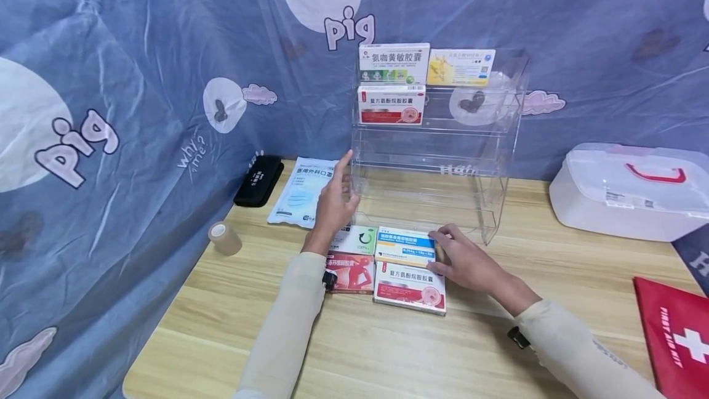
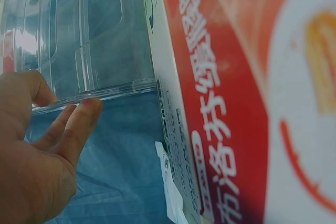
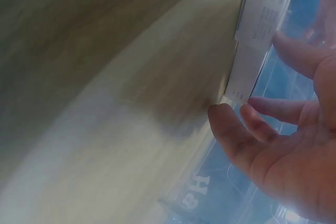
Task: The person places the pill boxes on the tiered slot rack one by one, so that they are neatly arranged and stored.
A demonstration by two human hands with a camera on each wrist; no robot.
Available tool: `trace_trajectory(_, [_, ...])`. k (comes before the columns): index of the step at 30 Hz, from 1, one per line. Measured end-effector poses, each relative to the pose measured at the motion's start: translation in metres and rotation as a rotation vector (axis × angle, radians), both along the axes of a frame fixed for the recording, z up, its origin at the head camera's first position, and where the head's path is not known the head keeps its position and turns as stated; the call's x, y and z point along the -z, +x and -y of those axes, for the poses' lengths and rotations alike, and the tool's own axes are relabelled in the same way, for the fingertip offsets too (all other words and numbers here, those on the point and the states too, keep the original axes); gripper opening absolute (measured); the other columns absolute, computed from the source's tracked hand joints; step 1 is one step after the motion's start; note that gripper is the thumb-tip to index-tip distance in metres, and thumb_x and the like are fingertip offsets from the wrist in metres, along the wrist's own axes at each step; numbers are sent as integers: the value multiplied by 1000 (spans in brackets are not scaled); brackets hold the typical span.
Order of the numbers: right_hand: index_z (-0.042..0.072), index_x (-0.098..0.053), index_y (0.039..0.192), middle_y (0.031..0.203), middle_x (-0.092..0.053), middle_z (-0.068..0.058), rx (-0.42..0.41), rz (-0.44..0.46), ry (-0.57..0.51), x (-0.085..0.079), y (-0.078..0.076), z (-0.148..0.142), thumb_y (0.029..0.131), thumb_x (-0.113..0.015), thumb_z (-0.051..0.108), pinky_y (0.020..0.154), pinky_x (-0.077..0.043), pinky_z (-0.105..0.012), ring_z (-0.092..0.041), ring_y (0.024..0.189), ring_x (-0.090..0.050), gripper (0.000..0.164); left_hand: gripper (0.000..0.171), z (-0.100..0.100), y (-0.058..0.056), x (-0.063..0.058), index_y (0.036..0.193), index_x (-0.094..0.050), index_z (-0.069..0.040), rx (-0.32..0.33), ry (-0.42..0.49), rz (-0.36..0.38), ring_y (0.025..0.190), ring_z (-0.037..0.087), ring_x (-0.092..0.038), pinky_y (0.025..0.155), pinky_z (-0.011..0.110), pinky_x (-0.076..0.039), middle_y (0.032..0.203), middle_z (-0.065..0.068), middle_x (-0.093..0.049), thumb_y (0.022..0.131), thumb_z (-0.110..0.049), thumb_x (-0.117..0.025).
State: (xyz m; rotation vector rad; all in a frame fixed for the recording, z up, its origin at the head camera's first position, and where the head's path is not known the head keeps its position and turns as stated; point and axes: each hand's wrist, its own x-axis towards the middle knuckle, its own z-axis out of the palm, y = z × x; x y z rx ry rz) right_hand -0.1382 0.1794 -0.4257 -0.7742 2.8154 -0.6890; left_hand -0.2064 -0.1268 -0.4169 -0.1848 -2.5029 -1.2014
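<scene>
Left hand (image 1: 334, 203) holds one rack (image 1: 432, 168) (three boxes (image 1: 394, 64) aboard), right hand (image 1: 464, 259) one box (image 1: 405, 245).

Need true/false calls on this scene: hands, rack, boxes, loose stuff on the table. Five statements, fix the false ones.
1. The left hand touches the side of the clear rack. True.
2. The right hand touches the red first aid pouch. False: its fingers are at the right end of a blue-and-white box.
3. The rack holds four boxes. False: three, a green-and-white box and a yellow-and-white box on top, a red-and-white box below.
4. The white bin with the red handle is right of the rack. True.
5. The tape roll sits on the black case. False: it is on the table, apart from the case.
</scene>
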Motion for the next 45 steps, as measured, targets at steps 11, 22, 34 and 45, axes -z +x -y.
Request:
trace_trajectory(11, [-2,-57,150,152,-51,-27,-13,7,109,-8,5,6,98,-79,30,104,-60,-62,-46,126,-65,65,100,1,1,1,171,-23,-42,6,11,-3,125,32,-72,103,42,-64,148,16,-67,95,8,-65])
trace_trajectory(22, [3,-56,147,154,-54,-25,-11,44,6,-1,6,1,96,-81,28,111,-54,-67,-51,136,-60,62,101,3,0,1,170,-23,-43,5,10,1,125,32,-73,103,43,-64,149,16,-66,95,7,-67])
trace_trajectory(34, [-7,-49,152,138,-60,-30,10,154,-37,-2,0,0,89,-88,32,107,-57,-65,-46,123,-65,84,101,2,0,2,170,-24,-42,1,-2,-20,123,33,-74,102,43,-65,146,17,-68,94,8,-67])
trace_trajectory(45, [5,-43,138,116,-75,-21,18,206,-244,0,-2,-1,90,-83,5,95,-64,-55,-33,106,-75,63,102,1,-1,2,170,-25,-41,-3,1,-34,122,33,-74,101,43,-65,142,18,-70,93,10,-67])
